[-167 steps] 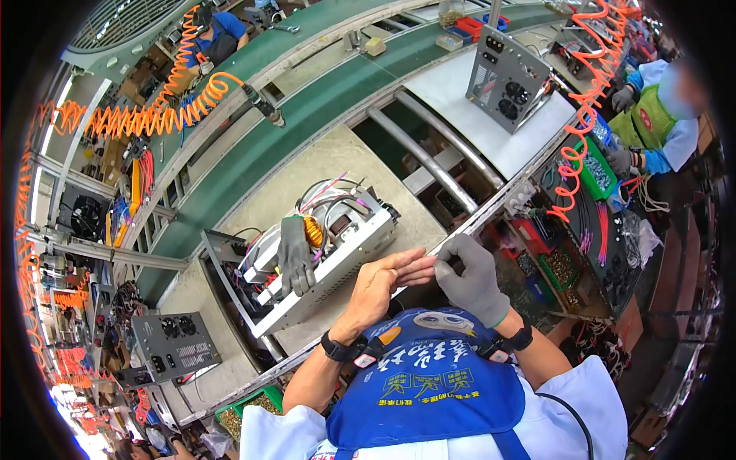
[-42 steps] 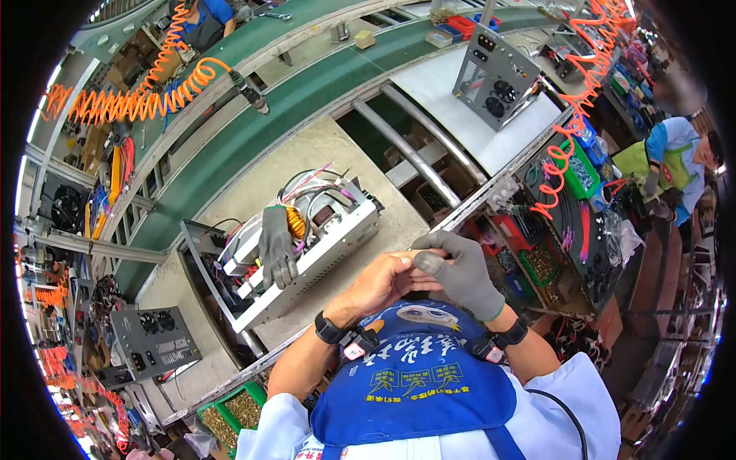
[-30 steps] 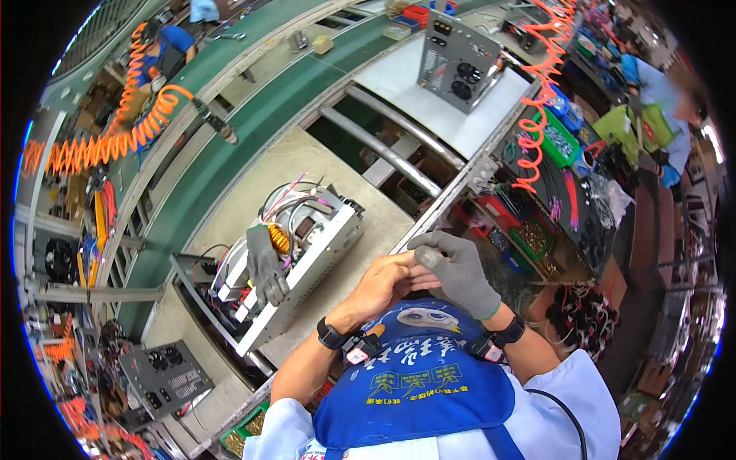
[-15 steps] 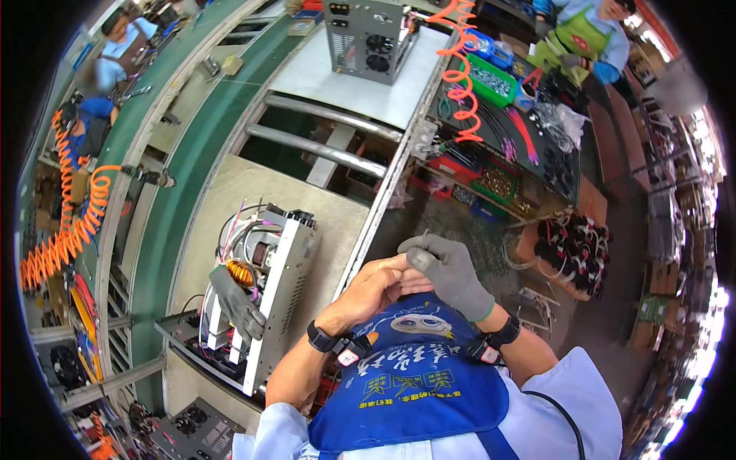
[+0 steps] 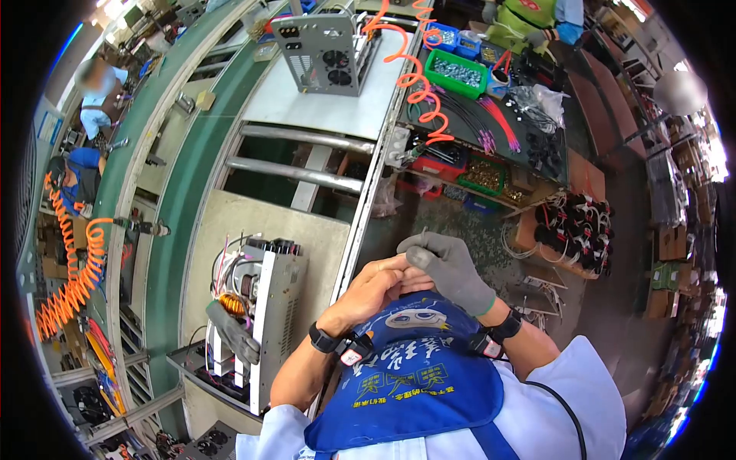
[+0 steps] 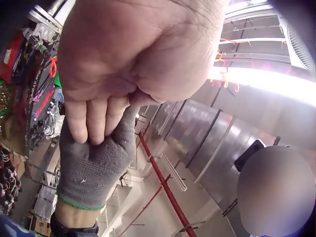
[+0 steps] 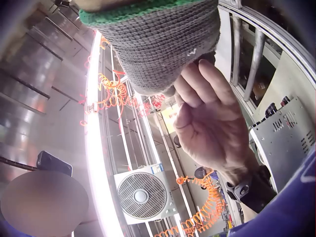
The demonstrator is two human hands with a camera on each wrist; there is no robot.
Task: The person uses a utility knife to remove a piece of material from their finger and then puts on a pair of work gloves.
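The bare left hand (image 5: 372, 290), fingers together, touches the gloved right hand (image 5: 454, 274), whose pinch I cannot tell; another glove (image 5: 233, 333) lies unworn on the machine (image 5: 277, 310), lower left.

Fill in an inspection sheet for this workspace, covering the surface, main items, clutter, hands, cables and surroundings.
Surface: pale board beside metal rollers.
Main items: open unit with exposed copper-coloured coil; grey loose glove draped over it.
Clutter: green bin of small metal parts on the side bench; heap of black-and-red parts nearby.
Hands: bare left hand and gloved right hand meet in front of the apron; the right's fingers curl onto the left's.
Cables: loose wires at the open unit; red-pink wires on the side bench; orange coiled hose at far left.
Surroundings: green conveyor; second grey unit beyond the rollers; other people nearby.
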